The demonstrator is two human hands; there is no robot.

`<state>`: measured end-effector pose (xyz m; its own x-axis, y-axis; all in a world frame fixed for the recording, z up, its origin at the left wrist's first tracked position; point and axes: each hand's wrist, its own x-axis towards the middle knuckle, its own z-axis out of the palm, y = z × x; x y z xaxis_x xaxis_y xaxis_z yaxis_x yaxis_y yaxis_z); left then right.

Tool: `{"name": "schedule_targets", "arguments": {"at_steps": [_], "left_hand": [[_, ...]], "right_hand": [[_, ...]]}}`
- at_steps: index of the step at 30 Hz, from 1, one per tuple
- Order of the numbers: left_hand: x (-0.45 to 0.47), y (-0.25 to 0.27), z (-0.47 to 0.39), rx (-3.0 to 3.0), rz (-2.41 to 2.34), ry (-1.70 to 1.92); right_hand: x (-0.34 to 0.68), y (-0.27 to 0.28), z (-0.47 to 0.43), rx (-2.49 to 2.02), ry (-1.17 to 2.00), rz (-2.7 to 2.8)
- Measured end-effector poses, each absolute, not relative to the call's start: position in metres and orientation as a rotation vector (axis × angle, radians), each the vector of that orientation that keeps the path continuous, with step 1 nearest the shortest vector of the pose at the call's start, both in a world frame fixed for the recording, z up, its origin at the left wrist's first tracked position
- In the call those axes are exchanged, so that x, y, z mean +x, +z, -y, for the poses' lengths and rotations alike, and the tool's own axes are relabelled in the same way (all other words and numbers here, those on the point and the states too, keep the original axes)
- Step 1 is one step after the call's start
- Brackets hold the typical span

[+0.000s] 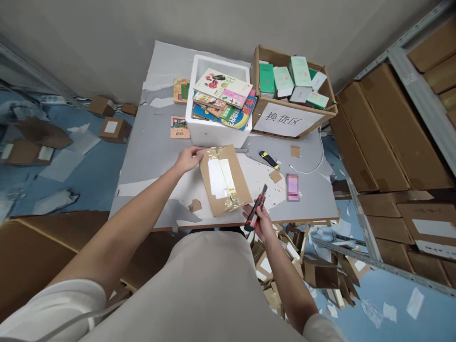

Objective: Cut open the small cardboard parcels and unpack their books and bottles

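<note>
Left hand (189, 159) pinches parcel (240, 178) at far corner; right hand (263, 221) curled round cutter (255, 214) near table edge (302, 221) (room open leftward).

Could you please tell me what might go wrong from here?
The red knife in the right hand has its blade out, close to the package, so a slip could nick the contents or the left hand at the far corner.

The package lies near the table's front edge and could be knocked off.

The books rise above the foam box's rim, so a bump might spill some.
</note>
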<state>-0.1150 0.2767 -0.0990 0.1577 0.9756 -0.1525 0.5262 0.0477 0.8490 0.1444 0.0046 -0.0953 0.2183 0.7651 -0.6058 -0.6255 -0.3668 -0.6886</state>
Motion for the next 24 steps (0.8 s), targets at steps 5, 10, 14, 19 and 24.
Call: {"name": "schedule_targets", "arguments": {"at_steps": [5,10,14,19,24], "left_hand": [[-0.148,-0.095,-0.204,1.578,-1.77,0.741],[-0.151,-0.093,-0.151,1.442,-1.831,0.725],[-0.143,-0.082,-0.161,1.663,-1.875,0.772],[-0.126,-0.072,-0.186,2.309,-1.506,0.563],[-0.11,-0.077,-0.189,2.519,-1.407,0.279]], "right_hand": [[0.177,-0.083,-0.083,-1.321,1.312,0.47],[0.188,-0.074,-0.143,-1.462,1.345,0.767],[0.198,-0.076,-0.141,-1.442,1.306,0.763],[0.22,-0.072,-0.102,-1.739,1.301,0.952],[0.227,-0.062,-0.086,-1.777,1.272,1.168]]}}
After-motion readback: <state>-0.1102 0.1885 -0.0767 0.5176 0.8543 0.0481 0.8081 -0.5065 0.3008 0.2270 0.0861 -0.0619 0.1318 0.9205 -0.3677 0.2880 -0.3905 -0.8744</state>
